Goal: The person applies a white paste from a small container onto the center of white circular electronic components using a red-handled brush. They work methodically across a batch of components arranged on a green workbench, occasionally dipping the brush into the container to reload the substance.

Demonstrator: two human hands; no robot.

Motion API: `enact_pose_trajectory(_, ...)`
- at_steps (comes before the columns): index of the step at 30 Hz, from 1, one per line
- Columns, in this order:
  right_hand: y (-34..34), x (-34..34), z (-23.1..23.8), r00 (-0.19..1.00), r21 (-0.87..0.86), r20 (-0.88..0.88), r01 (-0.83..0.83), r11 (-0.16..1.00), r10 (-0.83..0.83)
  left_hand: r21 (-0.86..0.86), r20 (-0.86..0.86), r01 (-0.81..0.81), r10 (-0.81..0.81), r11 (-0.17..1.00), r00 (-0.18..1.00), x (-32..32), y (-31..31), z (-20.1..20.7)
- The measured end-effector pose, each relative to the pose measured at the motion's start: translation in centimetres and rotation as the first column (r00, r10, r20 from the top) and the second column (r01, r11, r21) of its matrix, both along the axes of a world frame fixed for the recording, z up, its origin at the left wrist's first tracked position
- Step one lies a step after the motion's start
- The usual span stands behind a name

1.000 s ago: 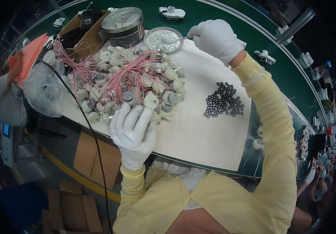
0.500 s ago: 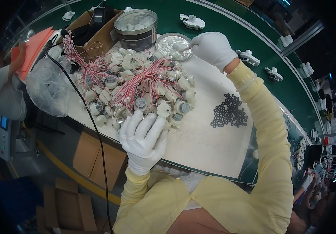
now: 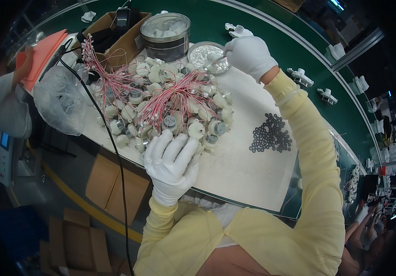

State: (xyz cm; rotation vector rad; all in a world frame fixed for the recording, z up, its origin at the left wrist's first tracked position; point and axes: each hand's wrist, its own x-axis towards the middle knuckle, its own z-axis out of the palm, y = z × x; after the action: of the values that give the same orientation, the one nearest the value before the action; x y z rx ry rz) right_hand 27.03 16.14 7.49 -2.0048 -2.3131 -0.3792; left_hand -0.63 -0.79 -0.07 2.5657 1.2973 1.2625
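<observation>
Matt cloth gloves (image 3: 251,56), shiny metal dish (image 3: 189,54)

The right hand in a white glove (image 3: 250,57) is now closer to the round, shallow metal dish (image 3: 190,54) by the far edge of the white-topped desk (image 3: 248,177), its fingertips overlapping the rim in view instead of standing outside it. Less of the thin, white-tipped stick (image 3: 215,61) shows, and its tip sits nearer the dish's right side. Beyond the far edge, a white moulded part (image 3: 238,30) now stands farther right along the green surface (image 3: 203,22), partly hidden by the glove.
</observation>
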Motion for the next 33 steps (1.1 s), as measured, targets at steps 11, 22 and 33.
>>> enact_pose_trajectory(11, 0.6, 0.8, 0.7, 0.999, 0.013, -0.001, 0.043, 0.999, -0.043, 0.001, 0.006, -0.002, 0.002, 1.000, 1.000, 0.0, 0.0, 0.0)
enact_pose_trajectory(22, 0.9, 0.7, 0.0, 0.997, -0.100, -0.034, 0.065, 0.993, -0.068, -0.003, -0.010, -0.005, 0.005, 1.000, 1.000, 0.1, -0.1, 0.2)
enact_pose_trajectory(33, -10.1, 6.5, 5.1, 0.858, 0.076, -0.501, -0.091, 0.993, 0.117, 0.036, -0.020, 0.040, -0.039, 0.999, 0.999, 0.6, 0.2, 0.1)
